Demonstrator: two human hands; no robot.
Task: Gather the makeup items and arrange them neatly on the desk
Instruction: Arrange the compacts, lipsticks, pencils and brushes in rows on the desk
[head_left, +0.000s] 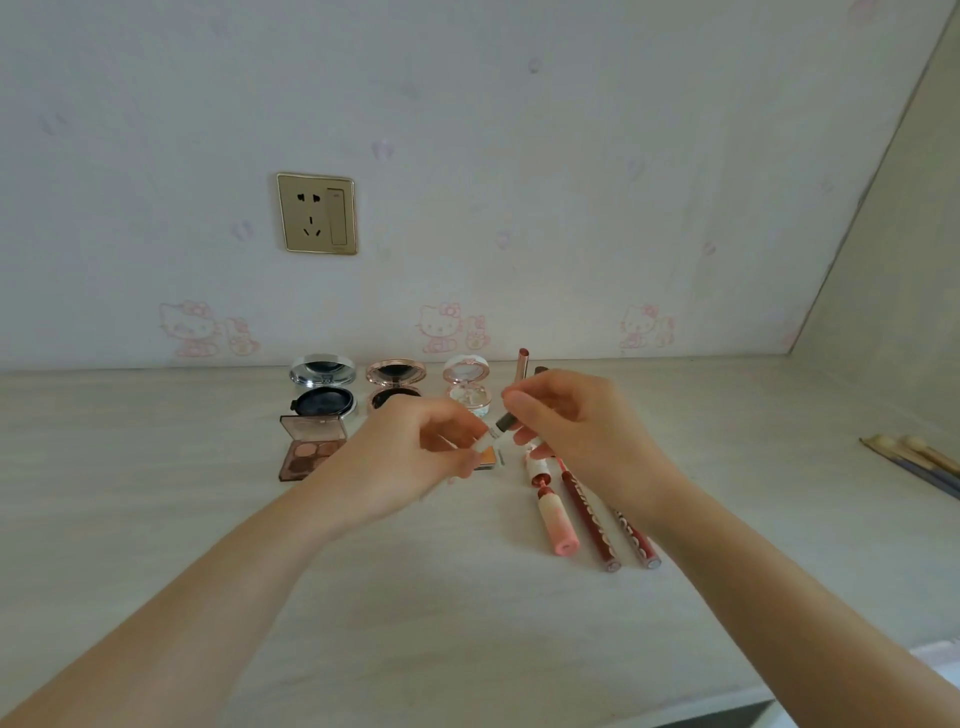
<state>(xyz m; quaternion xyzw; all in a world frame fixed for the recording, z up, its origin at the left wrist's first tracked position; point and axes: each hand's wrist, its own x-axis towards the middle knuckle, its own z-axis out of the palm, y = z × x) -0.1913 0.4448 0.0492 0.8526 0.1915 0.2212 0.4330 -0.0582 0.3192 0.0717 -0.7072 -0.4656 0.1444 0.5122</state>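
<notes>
Matt pale woodgrain desk (208, 519); glossy chrome compact (322, 372); shiny gold socket plate (318, 213).

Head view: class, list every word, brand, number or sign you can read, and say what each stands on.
Nothing reads clearly.
Red lip tube: white lettering along its barrel, too blurred.
Second red lip tube: lettering, also blurred.
Wall socket: small mark on its switch, too small.

Desk (156, 545): bare surface is lying open at left and front. Back edge: open compacts (396, 384) are standing against the wall (519, 208), with an eyeshadow palette (310, 452) sitting just before the leftmost. Centre: left hand (395, 457) and right hand (582, 431) are hovering, pinching a small tube (496, 434). Right of centre: lip tubes (589, 514) are lying lengthwise. Far right: brushes (914, 457) are lying near the side panel (893, 260).
</notes>
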